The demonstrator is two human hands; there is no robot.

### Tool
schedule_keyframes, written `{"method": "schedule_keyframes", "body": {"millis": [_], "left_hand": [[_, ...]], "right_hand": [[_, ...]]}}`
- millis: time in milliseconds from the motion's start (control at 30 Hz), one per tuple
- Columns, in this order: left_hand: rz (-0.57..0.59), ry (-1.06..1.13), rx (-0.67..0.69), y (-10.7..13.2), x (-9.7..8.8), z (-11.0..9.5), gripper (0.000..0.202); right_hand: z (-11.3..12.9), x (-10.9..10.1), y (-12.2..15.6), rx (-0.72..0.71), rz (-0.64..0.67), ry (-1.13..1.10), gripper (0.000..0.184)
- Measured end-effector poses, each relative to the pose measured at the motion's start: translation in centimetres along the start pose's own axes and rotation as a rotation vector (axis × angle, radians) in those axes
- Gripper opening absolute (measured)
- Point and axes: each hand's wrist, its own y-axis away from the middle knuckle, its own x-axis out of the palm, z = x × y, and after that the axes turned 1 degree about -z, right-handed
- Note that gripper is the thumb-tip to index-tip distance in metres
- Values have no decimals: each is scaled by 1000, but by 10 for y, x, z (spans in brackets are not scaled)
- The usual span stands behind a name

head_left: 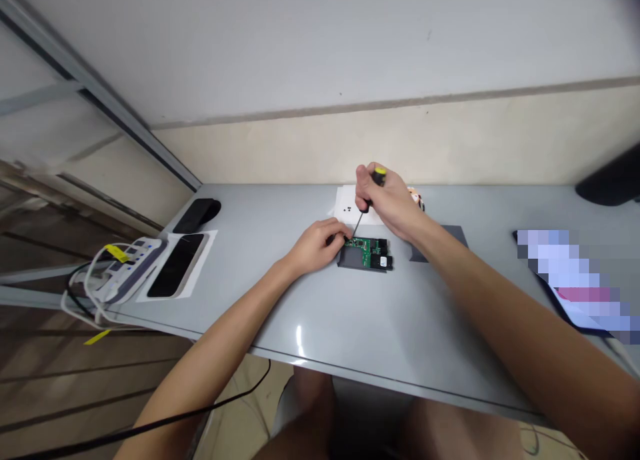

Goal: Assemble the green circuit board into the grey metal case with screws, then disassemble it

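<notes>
My right hand (393,197) is wrapped round a screwdriver (380,174) with a black and yellow handle. Its thin shaft slants down to the far left corner of a green circuit board (367,247). The board sits in a shallow dark casing (353,257) and carries black connectors on its right side. At that same corner, the fingers of my left hand (321,243) are closed on the board's edge, close to the screwdriver tip. The tip's exact contact is too small to make out.
Behind the board, white paper (345,195) holds several small dark screws (349,209). A flat dark panel (453,234) lies partly under my right forearm. To the left are a phone (177,267), a black object (196,215) and a power strip (131,273) with cables. A blurred-out screen (575,280) lies right.
</notes>
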Motion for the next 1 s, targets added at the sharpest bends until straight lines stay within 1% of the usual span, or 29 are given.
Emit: {"method": "schedule_keyframes", "body": {"millis": [67, 200, 300, 367, 433, 500, 567, 600, 633, 700, 733, 767, 800, 833, 867, 900, 933, 967, 1000], "left_hand": [[4, -13, 2, 0, 0, 0, 29], [24, -43, 0, 1, -2, -1, 30], [49, -58, 6, 1, -5, -2, 30], [70, -65, 14, 0, -7, -3, 31], [89, -72, 25, 1, -10, -5, 33], [121, -77, 25, 2, -15, -9, 33], [184, -62, 8, 3, -21, -12, 29], [220, -50, -5, 4, -25, -13, 33], [257, -33, -18, 6, -29, -15, 45], [318, -2, -39, 8, -35, -15, 70], [342, 10, -46, 9, -38, -15, 78], [360, 18, -50, 10, -40, -15, 83], [373, 22, -51, 10, -41, -14, 84], [380, 26, -49, 11, -42, -14, 83], [379, 31, -44, 11, -42, -13, 81], [370, 39, -40, 11, -41, -12, 78], [354, 50, -38, 11, -41, -11, 75], [334, 65, -40, 11, -40, -9, 73], [314, 80, -47, 11, -38, -8, 71]], "right_hand": [[-2, 2, -1, -24, -38, 67, 53], [-5, 2, -2, -32, -62, 195, 42], [-5, 0, -3, -66, -70, 245, 43], [2, 0, -1, -105, -33, 228, 45], [19, -1, 4, -156, 11, 206, 44], [46, -5, 13, -204, 5, 232, 38], [74, -14, 26, -251, -8, 348, 29], [85, -21, 34, -271, -16, 448, 23], [92, -30, 43, -261, -6, 585, 19], [94, -53, 59, -177, 87, 929, 12], [90, -66, 67, -85, 142, 1084, 19], [83, -79, 75, 27, 180, 1224, 37], [75, -91, 82, 158, 202, 1346, 51], [67, -101, 88, 273, 228, 1431, 60], [60, -110, 92, 349, 259, 1480, 68], [54, -117, 96, 374, 275, 1510, 73], [51, -122, 98, 372, 289, 1535, 73], [50, -125, 98, 350, 296, 1551, 71], [51, -127, 97, 298, 297, 1548, 66]]}}
